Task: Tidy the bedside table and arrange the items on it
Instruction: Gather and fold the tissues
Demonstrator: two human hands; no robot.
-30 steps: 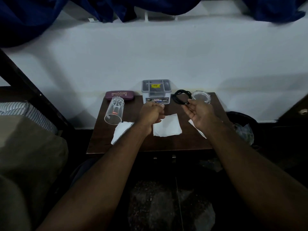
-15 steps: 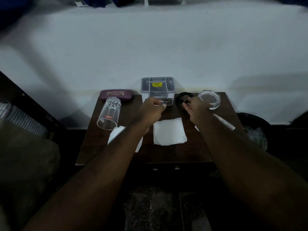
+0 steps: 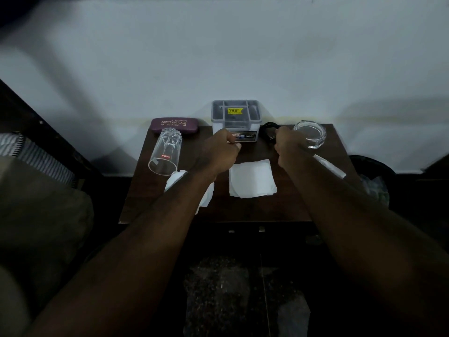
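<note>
On the dark wooden bedside table [image 3: 245, 210], a grey compartment box [image 3: 235, 120] stands at the back middle. My left hand [image 3: 220, 152] is closed in front of the box, holding something small and pale that I cannot make out. My right hand [image 3: 288, 148] grips a coiled black cable [image 3: 267, 131] just right of the box. A clear glass [image 3: 165, 152] lies on its side at the left, below a maroon glasses case [image 3: 174, 125]. A clear glass dish [image 3: 311, 135] sits at the back right. White tissues lie in the middle [image 3: 251, 178], under my left forearm [image 3: 205, 198] and under my right forearm [image 3: 330, 165].
A white wall rises right behind the table. A bed with striped bedding [image 3: 31, 156] and a dark frame lies to the left. A dark bin with a plastic bag [image 3: 371, 181] stands to the right. The floor below the table is dark.
Both hands have moved back toward the box. My right hand carried the black cable down to the table beside the box. My head has tilted, shifting the view downward.
</note>
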